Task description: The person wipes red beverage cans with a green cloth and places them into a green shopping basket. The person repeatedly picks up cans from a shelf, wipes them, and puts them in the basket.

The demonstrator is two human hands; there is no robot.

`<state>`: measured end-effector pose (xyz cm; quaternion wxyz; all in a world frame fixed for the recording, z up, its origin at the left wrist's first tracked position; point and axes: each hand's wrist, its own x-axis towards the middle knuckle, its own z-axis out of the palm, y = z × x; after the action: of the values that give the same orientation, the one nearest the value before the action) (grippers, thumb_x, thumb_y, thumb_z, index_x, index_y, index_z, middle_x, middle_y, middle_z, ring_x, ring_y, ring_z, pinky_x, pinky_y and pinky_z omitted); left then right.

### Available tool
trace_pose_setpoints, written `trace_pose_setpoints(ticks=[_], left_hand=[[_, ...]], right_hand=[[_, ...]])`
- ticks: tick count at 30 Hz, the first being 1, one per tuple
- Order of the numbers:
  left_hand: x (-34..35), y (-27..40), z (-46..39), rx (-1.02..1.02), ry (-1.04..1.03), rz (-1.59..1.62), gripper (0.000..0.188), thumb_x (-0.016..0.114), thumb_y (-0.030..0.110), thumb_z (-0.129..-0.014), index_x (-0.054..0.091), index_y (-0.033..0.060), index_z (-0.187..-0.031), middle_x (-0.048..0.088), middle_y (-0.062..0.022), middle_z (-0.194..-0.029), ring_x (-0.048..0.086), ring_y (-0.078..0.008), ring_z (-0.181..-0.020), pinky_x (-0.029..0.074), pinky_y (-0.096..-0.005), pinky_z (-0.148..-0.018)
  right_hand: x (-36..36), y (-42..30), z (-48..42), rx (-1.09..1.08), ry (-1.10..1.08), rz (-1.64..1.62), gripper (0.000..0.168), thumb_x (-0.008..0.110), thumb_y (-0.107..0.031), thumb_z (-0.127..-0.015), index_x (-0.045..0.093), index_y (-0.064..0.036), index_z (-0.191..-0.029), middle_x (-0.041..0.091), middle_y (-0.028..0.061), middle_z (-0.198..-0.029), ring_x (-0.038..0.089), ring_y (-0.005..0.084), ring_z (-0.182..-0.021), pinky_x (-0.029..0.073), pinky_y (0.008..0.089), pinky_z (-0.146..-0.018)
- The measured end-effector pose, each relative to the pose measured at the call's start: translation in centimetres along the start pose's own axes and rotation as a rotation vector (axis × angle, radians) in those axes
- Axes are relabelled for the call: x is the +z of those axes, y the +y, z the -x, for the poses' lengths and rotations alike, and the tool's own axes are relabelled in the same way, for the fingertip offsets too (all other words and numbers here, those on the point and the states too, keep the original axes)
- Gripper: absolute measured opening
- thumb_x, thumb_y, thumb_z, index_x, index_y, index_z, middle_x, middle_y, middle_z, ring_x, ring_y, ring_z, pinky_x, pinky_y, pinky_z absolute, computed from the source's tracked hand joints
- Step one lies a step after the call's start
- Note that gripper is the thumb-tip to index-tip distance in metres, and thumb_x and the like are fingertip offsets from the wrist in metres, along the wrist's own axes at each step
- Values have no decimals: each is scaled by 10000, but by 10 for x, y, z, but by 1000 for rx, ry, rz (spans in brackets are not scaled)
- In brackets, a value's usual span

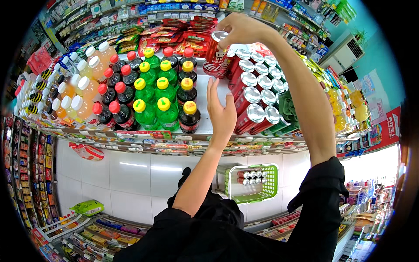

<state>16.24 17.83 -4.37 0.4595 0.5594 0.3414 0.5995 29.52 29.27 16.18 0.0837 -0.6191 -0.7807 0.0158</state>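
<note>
My right hand [234,29] grips a red soda can [217,47] near its top, at the back of the shelf top, just above another red can [214,69]; whether the two touch I cannot tell. With fingers spread and nothing held, my left hand [222,109] hovers over the white shelf top [203,98], between the dark bottles with yellow caps [188,122] and the rows of silver-topped cans [252,95]. A dark green cloth-like thing [289,108] lies over cans at the right of those rows.
Green soda bottles [145,114], red-capped cola bottles [122,113] and white-capped drinks [81,104] fill the left. Red snack packets [190,36] lie behind. On the floor stands a green basket [273,183] holding several cans; a red-and-white bag [86,151] lies farther left.
</note>
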Motion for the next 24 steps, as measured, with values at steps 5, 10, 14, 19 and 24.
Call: trace_pose_setpoints(ticks=[5, 10, 14, 19, 24], left_hand=[[17, -36, -24, -234, 29, 79, 642, 539, 125, -951, 332, -89, -1520, 305, -287, -1610, 278, -405, -1512, 208, -436, -1240], [32, -73, -47, -320, 52, 143, 730, 547, 150, -935, 252, -91, -1558, 201, -305, -1648, 178, -396, -1551, 155, -411, -1257], [35, -80, -63, -374, 82, 78, 767, 564, 155, -917, 236, -86, -1568, 199, -296, -1654, 179, -382, -1555, 155, -398, -1257], [33, -97, -74, -419, 117, 207, 778, 595, 169, -931, 235, -72, -1577, 204, -255, -1669, 213, -356, -1551, 194, -386, -1242], [34, -107, -81, -372, 94, 269, 773, 613, 188, -936, 256, -72, -1571, 228, -244, -1666, 238, -336, -1546, 240, -396, -1225]], right_hand=[[42, 13, -29, 57, -159, -32, 759, 871, -469, -583, 720, 40, -1127, 734, 179, -1066, 691, 338, -989, 563, 389, -885], [82, 35, -56, 58, -219, 40, 644, 856, -440, -597, 761, -22, -1078, 735, 198, -1043, 694, 361, -1004, 558, 416, -874], [93, 39, -61, 100, -207, 52, 693, 854, -409, -616, 729, 24, -1143, 733, 230, -1063, 695, 385, -1008, 561, 422, -905], [86, 38, -61, 106, -232, 34, 708, 854, -389, -615, 718, 44, -1159, 726, 245, -1092, 697, 375, -1039, 558, 411, -923], [89, 36, -63, 144, -282, -2, 757, 846, -382, -616, 687, 26, -1233, 695, 251, -1196, 670, 373, -1116, 537, 418, -971]])
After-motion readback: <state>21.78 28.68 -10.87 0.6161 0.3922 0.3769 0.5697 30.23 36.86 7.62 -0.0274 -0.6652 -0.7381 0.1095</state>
